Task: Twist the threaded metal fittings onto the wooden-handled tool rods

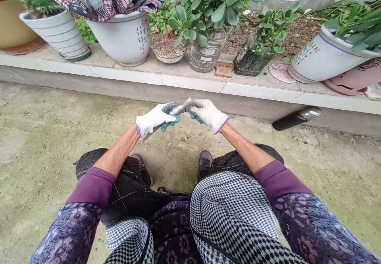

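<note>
Gloved left hand (154,120) and right hand (208,114), fingers closed on slim silvery rod (177,109), 12 o'clock above knees; slick-glove slip risks dropping onto concrete floor (44,137).

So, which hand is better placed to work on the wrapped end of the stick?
Probably the right hand: its fingertips sit at the stick's wrapped upper end. The left hand is closed around the shaft lower down, steadying it.

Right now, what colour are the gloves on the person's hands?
White with teal-green fingertips and purple cuffs, on left hand and right hand; head view shows it best.
</note>
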The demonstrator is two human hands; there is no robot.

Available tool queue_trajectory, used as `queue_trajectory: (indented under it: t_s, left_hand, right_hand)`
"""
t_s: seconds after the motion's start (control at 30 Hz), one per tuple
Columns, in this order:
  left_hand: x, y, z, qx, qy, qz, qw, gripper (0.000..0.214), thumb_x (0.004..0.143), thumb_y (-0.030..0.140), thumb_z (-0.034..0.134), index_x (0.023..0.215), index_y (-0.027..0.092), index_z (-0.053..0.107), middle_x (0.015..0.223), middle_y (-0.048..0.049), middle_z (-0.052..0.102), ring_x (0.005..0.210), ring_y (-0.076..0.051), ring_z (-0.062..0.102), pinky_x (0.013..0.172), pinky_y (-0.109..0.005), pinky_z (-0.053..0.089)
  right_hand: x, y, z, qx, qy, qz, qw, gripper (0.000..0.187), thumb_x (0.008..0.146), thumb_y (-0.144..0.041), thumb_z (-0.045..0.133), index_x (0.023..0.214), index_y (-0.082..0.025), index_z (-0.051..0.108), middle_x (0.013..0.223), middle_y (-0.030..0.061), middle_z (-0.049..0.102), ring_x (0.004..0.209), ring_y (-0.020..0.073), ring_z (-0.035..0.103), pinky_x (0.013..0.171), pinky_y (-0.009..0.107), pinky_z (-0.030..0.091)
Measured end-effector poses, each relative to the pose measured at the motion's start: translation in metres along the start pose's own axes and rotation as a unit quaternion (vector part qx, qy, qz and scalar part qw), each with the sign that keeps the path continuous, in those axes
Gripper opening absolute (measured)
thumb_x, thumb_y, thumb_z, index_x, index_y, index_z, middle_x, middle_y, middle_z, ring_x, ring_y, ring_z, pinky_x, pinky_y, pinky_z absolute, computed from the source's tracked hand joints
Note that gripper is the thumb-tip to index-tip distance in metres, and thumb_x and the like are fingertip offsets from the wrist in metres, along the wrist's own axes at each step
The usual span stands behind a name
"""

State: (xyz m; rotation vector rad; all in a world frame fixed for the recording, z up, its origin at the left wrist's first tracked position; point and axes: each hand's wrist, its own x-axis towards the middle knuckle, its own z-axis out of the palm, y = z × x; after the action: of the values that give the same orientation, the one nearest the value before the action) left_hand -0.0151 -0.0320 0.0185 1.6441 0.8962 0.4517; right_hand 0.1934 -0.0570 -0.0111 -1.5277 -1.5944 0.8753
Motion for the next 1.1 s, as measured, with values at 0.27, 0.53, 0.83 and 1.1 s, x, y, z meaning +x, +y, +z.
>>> queue_trajectory:
  t_s: [0.27,0.53,0.83,1.1]
  left_hand:
    - [0.023,-0.027,0.0,0.115,0.087,0.002,0.99,0.028,0.075,0.029,0.067,0.1,0.017,0.063,0.069,-0.0012,0.06,0.047,-0.009,0.046,0.043,-0.022,0.037]
    - [0.027,-0.038,0.005,0.48,-0.05,0.014,0.876,0.028,0.075,0.027,0.065,0.103,0.023,0.068,0.08,-0.0037,0.069,0.074,-0.021,0.063,0.069,-0.029,0.046]
    - [0.006,-0.007,0.0,-0.031,0.054,0.059,0.996,0.041,0.07,0.026,0.073,0.108,0.014,0.063,0.079,-0.003,0.06,0.053,-0.008,0.048,0.046,-0.02,0.042]
    - [0.03,-0.032,-0.016,0.349,0.164,0.024,0.922,0.043,0.082,0.032,0.064,0.124,0.02,0.06,0.079,-0.0046,0.066,0.065,-0.017,0.061,0.064,-0.026,0.047]
  right_hand:
    - [-0.011,0.003,0.009,-0.204,-0.068,-0.071,0.974,0.024,0.088,-0.029,0.051,0.092,-0.017,0.071,0.074,0.0007,0.066,0.064,0.0124,0.053,0.063,0.024,0.039]
    - [-0.008,0.002,-0.003,-0.26,-0.095,-0.077,0.958,0.023,0.085,-0.03,0.055,0.089,-0.018,0.074,0.076,0.001,0.068,0.067,0.0128,0.053,0.063,0.024,0.038]
    - [0.0,0.006,0.003,0.031,-0.007,0.019,0.999,0.023,0.081,-0.032,0.055,0.09,-0.015,0.069,0.064,-0.0003,0.061,0.049,0.0092,0.049,0.044,0.02,0.035]
    - [-0.023,-0.008,0.018,-0.143,-0.1,-0.113,0.978,0.025,0.088,-0.034,0.054,0.088,-0.017,0.072,0.069,-0.0013,0.064,0.062,0.0104,0.053,0.063,0.023,0.04]
